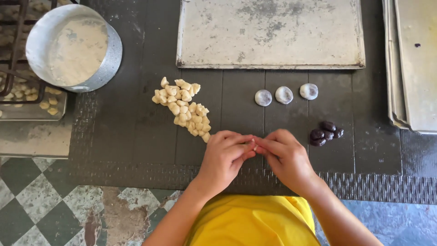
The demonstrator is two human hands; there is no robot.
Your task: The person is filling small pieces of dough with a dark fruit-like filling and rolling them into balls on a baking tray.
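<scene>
Left hand (224, 155): was held curled just above the near edge of the dark mat (123, 136), fingers narrowed onto a small piece of pale dough (254, 146).
Right hand (286, 155): was brought against the left, fingertips pinched on the same piece; little of the dough could be seen between them.
Dough pieces (184, 107): a loose heap was lying on the mat, just left of and beyond the left hand.
Finished balls (283, 94): three pale rounds, dark showing through, were set in a row beyond the hands, near the empty baking tray (271, 32).
Dark filling lumps (324, 132): a small cluster was lying just right of the right hand.
Flour pan (75, 45): was standing at the far left, well apart.
Doing it well (judgement): the piece should probably be pressed evenly and thinly from the middle outward, without tearing, and the edges kept thinner, so a filling lump could be wrapped cleanly.
</scene>
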